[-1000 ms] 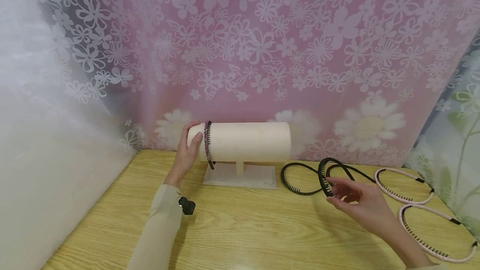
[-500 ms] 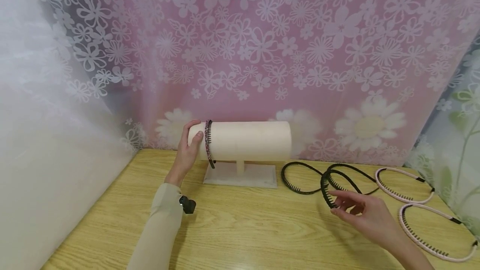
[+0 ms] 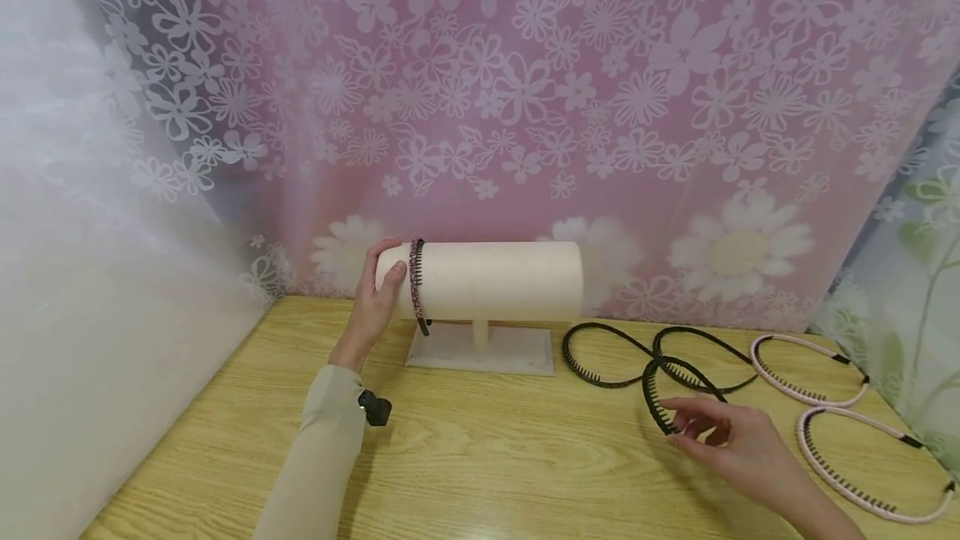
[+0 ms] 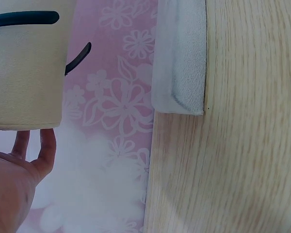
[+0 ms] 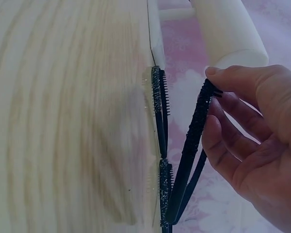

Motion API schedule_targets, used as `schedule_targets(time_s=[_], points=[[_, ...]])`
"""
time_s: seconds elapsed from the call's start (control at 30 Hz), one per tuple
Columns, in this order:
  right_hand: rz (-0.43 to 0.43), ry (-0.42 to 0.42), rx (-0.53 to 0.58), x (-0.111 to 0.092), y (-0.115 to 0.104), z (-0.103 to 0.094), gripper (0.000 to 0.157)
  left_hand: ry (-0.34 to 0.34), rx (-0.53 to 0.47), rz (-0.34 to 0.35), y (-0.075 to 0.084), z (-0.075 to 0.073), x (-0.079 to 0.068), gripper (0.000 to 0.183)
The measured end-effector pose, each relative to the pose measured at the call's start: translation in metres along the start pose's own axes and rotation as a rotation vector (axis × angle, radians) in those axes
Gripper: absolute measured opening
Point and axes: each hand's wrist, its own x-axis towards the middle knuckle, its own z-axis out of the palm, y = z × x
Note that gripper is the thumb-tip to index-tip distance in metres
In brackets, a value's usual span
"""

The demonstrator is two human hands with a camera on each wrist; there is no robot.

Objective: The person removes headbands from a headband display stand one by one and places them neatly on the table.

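Observation:
My left hand [image 3: 369, 311] grips the left end of a cream cylindrical headband stand [image 3: 502, 282], thumb in front and fingers over the top. Just beside the thumb, a pinkish glitter headband [image 3: 415, 282] with dark comb teeth goes around the cylinder. Its dark tips [image 4: 43, 18] show in the left wrist view. With thumb and fingertips, my right hand [image 3: 750, 444] pinches a black toothed headband [image 3: 651, 402], tilted above the table. In the right wrist view this headband's far ends hang near another black headband [image 5: 165, 189]; I cannot tell whether they touch.
Behind the held one lie two black headbands, a left one [image 3: 570, 361] and a right one [image 3: 708, 332]. Two pink headbands, a far one [image 3: 780, 386] and a near one [image 3: 832, 482], lie at right. The stand's base [image 3: 517, 361] rests on the wooden table [image 3: 480, 448], before a floral curtain.
My right hand has moved lower and slightly right in the head view, carrying the black headband nearer to me. The left hand keeps its grip on the stand.

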Motion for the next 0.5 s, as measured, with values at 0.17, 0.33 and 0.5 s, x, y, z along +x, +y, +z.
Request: schedule_targets(time_s=[0.17,0.33,0.5], points=[[0.016,-0.056,0.019,-0.003,0.007,0.0,0.034,0.0,-0.004,-0.008,-0.001,0.0,0.001,0.046],[-0.003,-0.107,0.032,-0.006,0.015,-0.001,0.033,0.001,-0.002,-0.002,-0.002,-0.001,0.001,0.046],[-0.067,-0.132,0.022,-0.01,0.025,-0.001,0.033,-0.002,-0.019,0.005,-0.004,0.0,0.001,0.046]])
